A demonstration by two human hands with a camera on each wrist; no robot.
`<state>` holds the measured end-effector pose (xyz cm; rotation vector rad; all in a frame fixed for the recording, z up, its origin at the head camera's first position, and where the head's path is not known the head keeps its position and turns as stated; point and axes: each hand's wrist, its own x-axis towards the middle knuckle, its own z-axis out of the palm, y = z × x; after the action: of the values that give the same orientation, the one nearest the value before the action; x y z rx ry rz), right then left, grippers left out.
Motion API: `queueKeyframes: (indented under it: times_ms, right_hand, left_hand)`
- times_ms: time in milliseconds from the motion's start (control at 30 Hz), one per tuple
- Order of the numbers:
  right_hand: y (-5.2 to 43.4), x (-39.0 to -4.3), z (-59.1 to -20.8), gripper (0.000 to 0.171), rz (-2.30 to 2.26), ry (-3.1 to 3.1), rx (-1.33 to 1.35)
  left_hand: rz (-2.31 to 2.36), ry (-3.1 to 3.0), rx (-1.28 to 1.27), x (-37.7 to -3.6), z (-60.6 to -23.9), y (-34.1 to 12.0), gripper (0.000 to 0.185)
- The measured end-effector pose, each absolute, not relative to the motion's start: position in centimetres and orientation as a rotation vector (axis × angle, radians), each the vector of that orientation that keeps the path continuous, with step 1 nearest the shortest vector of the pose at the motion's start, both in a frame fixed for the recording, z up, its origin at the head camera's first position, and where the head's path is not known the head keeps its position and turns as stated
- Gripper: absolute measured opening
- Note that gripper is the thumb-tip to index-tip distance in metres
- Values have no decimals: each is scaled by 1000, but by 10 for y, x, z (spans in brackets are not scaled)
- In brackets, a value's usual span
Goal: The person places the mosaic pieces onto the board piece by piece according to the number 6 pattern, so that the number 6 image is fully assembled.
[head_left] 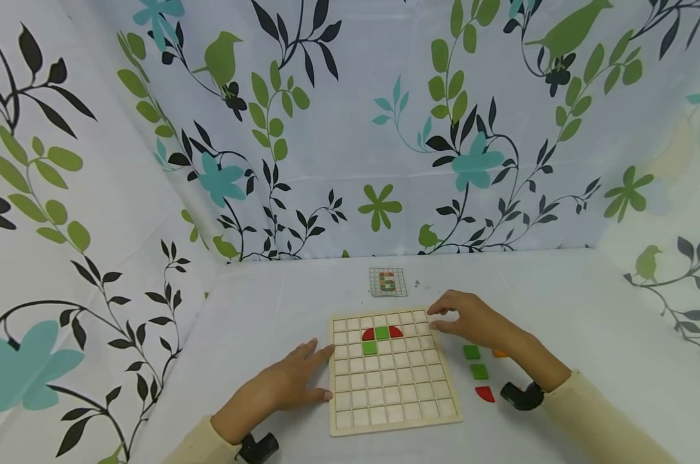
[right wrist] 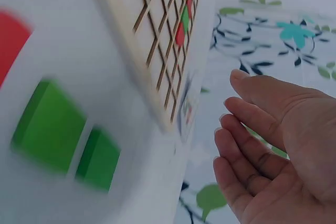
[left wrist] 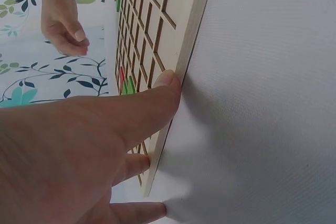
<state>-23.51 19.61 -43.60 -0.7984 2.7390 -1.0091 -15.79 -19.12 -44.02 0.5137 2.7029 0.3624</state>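
Note:
A wooden grid board [head_left: 393,386] lies flat on the white table. Near its top sit two red quarter-round pieces [head_left: 368,334] and two green squares [head_left: 382,333]. My left hand [head_left: 312,367] lies flat on the table, its straight fingers [left wrist: 167,80] pressing the board's left edge [left wrist: 178,51]. My right hand [head_left: 443,317] hovers at the board's top right corner, fingers relaxed, palm empty in the right wrist view [right wrist: 247,150]. Loose to the right of the board are two green squares [head_left: 472,352] [right wrist: 50,127], a red quarter-round [head_left: 485,394] and an orange piece [head_left: 500,353], partly hidden by my wrist.
A small pattern card [head_left: 387,281] lies beyond the board, towards the back wall. Leaf-and-bird printed cloth walls [head_left: 350,129] close off the back and both sides. White tabletop [head_left: 588,309] spreads right of the loose pieces.

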Motion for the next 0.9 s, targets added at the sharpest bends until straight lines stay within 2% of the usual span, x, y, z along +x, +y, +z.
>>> queueKeyframes:
  times_ms: [467,667,900]
  right_hand:
    - [308,-212,-450,39,-947,2916,-445]
    - [329,-201,-467,41,-960,2879,-328]
    - [337,-197,-480,42,-976,2899,-342]
  left_hand:
    - [401,2699,491,-158,-441,-192,84]
    - [398,2698,499,-156,-441,-193,83]
    - [413,2702,500,-156,-441,-192,83]
